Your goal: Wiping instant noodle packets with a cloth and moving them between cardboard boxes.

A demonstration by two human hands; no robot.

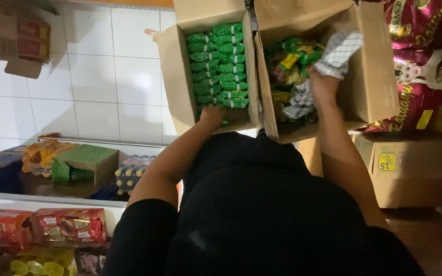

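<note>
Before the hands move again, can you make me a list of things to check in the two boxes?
1. Left hand at the near edge of the left box: ok, it rests by the last green packets.
2. Green packets stacked in tidy rows: ok, two neat columns.
3. Right hand inside the right box: ok, it reaches in among mixed snack packets.
4. Right hand's grip on the checked cloth: cannot tell, the cloth lies at the fingers and hides them.
5. Right box packed tidily: not ok, the packets lie jumbled.
6. Both boxes' flaps open: ok.
</note>
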